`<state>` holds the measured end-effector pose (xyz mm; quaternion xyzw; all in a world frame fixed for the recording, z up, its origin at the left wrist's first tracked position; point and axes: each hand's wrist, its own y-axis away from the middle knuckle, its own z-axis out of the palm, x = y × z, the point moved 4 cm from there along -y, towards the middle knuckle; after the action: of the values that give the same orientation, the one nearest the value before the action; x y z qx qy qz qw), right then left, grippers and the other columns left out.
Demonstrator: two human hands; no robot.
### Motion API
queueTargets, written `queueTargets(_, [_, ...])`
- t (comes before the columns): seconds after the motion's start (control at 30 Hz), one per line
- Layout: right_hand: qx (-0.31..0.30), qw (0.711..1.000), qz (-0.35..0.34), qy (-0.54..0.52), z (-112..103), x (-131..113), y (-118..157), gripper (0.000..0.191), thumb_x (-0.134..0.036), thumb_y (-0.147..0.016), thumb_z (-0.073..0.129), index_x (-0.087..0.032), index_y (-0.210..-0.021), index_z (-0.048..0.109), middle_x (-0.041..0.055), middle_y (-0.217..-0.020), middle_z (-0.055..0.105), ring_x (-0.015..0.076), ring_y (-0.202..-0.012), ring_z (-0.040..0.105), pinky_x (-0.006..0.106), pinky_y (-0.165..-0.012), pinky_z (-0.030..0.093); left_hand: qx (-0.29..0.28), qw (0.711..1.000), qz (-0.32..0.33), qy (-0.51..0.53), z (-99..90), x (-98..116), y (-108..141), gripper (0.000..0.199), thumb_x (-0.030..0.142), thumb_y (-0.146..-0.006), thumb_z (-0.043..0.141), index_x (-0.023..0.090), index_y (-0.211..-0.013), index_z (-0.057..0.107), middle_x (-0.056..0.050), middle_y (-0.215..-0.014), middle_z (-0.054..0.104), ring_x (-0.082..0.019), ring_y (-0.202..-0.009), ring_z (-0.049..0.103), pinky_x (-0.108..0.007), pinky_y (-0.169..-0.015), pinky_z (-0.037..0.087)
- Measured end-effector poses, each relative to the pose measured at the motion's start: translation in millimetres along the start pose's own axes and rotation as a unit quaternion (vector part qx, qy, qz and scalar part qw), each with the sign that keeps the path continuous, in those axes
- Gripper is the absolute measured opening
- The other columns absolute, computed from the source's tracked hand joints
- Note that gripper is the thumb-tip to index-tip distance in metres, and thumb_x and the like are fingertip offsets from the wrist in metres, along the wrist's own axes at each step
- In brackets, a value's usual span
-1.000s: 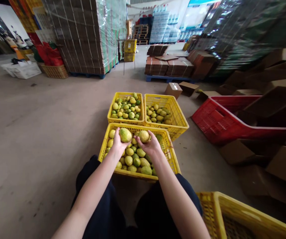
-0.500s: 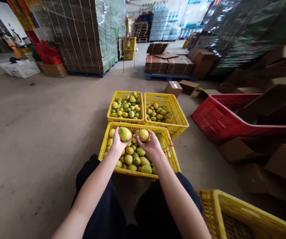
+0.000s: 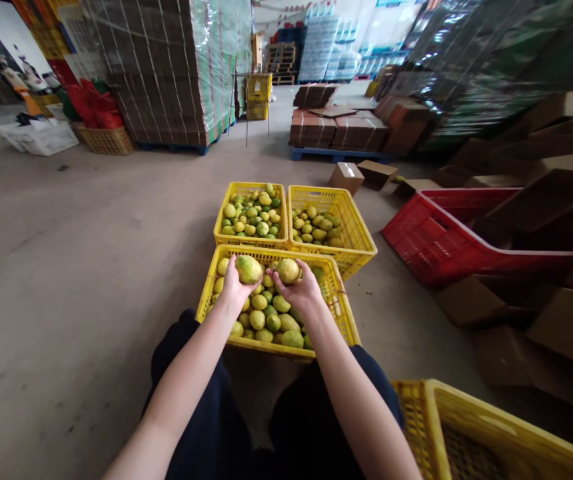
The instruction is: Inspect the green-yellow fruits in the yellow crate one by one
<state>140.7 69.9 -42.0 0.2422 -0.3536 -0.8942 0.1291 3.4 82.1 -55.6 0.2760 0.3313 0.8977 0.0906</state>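
Warehouse floor [image 3: 91,267], and three yellow crates of green-yellow fruit stand together!
Over the near crate [image 3: 349,313], my left hand [image 3: 237,288] grips a mottled fruit [image 3: 249,270], my right hand [image 3: 304,289] a rounder fruit [image 3: 288,271].

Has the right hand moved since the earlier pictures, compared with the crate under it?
No, not visibly: the right hand still holds its fruit over the near yellow crate, at the same place against its rim.
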Motion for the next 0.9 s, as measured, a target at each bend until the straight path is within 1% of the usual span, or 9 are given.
queueTargets(0.17, [-0.011, 1.000, -0.002, -0.015, 1, -1, -1, 0.024, -0.037, -0.096, 0.052, -0.016, -0.105, 0.060, 0.0093, -0.080, 0.070, 0.0207, -0.075, 0.073, 0.021, -0.050, 0.061, -0.025, 0.998, 0.001, 0.059, 4.9, 6, 4, 0.025, 0.039, -0.095, 0.043, 0.022, -0.103, 0.060, -0.009, -0.103, 0.065, -0.025, -0.096, 0.064, -0.035, -0.067, 0.059])
queueTargets(0.27, [-0.014, 1.000, 0.002, -0.016, 1, -1, -2, 0.028, -0.039, -0.096, 0.051, -0.016, -0.109, 0.060, 0.0110, -0.082, 0.072, 0.0220, -0.074, 0.073, 0.023, -0.048, 0.060, -0.044, 0.996, -0.008, 0.073, 8.1, 8, 4, 0.025, 0.034, -0.094, 0.045, 0.021, -0.106, 0.062, -0.010, -0.100, 0.066, -0.025, -0.092, 0.065, -0.034, -0.064, 0.061])
queueTargets(0.4, [-0.009, 1.000, -0.001, -0.007, 1, 0, -3, 0.028, -0.041, -0.096, 0.049, -0.016, -0.105, 0.060, 0.0090, -0.076, 0.071, 0.0212, -0.070, 0.072, 0.025, -0.049, 0.061, -0.046, 0.995, -0.042, 0.080, 8.6, 5, 3, 0.027, 0.033, -0.093, 0.046, 0.022, -0.112, 0.062, -0.011, -0.100, 0.067, -0.025, -0.090, 0.067, -0.033, -0.058, 0.062])
queueTargets(0.53, [0.000, 1.000, -0.002, 0.008, -1, 1, -5, 0.024, -0.040, -0.094, 0.052, -0.018, -0.099, 0.061, 0.0057, -0.068, 0.069, 0.0190, -0.061, 0.068, 0.025, -0.047, 0.059, -0.050, 0.988, -0.101, 0.106, 9.2, 0, 5, 0.031, 0.034, -0.094, 0.048, 0.018, -0.117, 0.062, -0.015, -0.101, 0.067, -0.025, -0.090, 0.070, -0.026, -0.052, 0.060])
queueTargets(0.6, [-0.009, 1.000, 0.006, 0.024, -2, 1, -7, 0.024, -0.040, -0.093, 0.053, -0.018, -0.097, 0.061, 0.0063, -0.068, 0.068, 0.0181, -0.058, 0.066, 0.024, -0.045, 0.057, -0.055, 0.989, -0.083, 0.107, 10.0, 2, 5, 0.031, 0.035, -0.094, 0.050, 0.018, -0.117, 0.062, -0.014, -0.098, 0.067, -0.025, -0.087, 0.071, -0.026, -0.053, 0.061])
queueTargets(0.7, [-0.038, 0.998, 0.004, 0.045, -3, 0, -10, 0.019, -0.035, -0.090, 0.057, -0.017, -0.094, 0.061, 0.0057, -0.068, 0.067, 0.0167, -0.057, 0.063, 0.023, -0.045, 0.056, -0.070, 0.995, -0.005, 0.075, 12.0, 9, 4, 0.026, 0.033, -0.092, 0.052, 0.022, -0.113, 0.063, -0.009, -0.095, 0.068, -0.022, -0.082, 0.070, -0.032, -0.063, 0.063])
queueTargets(0.73, [-0.049, 0.998, -0.007, 0.050, -3, -1, -10, 0.015, -0.032, -0.087, 0.058, -0.018, -0.093, 0.061, 0.0050, -0.069, 0.067, 0.0167, -0.058, 0.064, 0.023, -0.047, 0.056, -0.078, 0.995, 0.010, 0.064, 12.9, 11, 4, 0.025, 0.032, -0.092, 0.053, 0.023, -0.112, 0.063, -0.008, -0.095, 0.068, -0.022, -0.083, 0.070, -0.034, -0.066, 0.064])
queueTargets(0.8, [-0.076, 0.994, -0.048, 0.058, -1, -5, -10, 0.010, -0.024, -0.080, 0.062, -0.020, -0.090, 0.060, 0.0026, -0.071, 0.068, 0.0168, -0.062, 0.065, 0.026, -0.051, 0.059, -0.092, 0.994, 0.008, 0.053, 14.5, 11, 6, 0.026, 0.032, -0.090, 0.053, 0.022, -0.112, 0.064, -0.009, -0.097, 0.069, -0.024, -0.088, 0.070, -0.037, -0.069, 0.063])
queueTargets(0.9, [-0.124, 0.982, -0.120, 0.074, 5, -9, -6, 0.023, -0.014, -0.067, 0.068, -0.023, -0.086, 0.058, -0.0024, -0.075, 0.069, 0.0166, -0.068, 0.067, 0.029, -0.058, 0.062, -0.112, 0.991, -0.017, 0.066, 17.1, 9, 10, 0.036, 0.035, -0.087, 0.050, 0.015, -0.114, 0.063, -0.015, -0.101, 0.069, -0.030, -0.097, 0.070, -0.038, -0.070, 0.063])
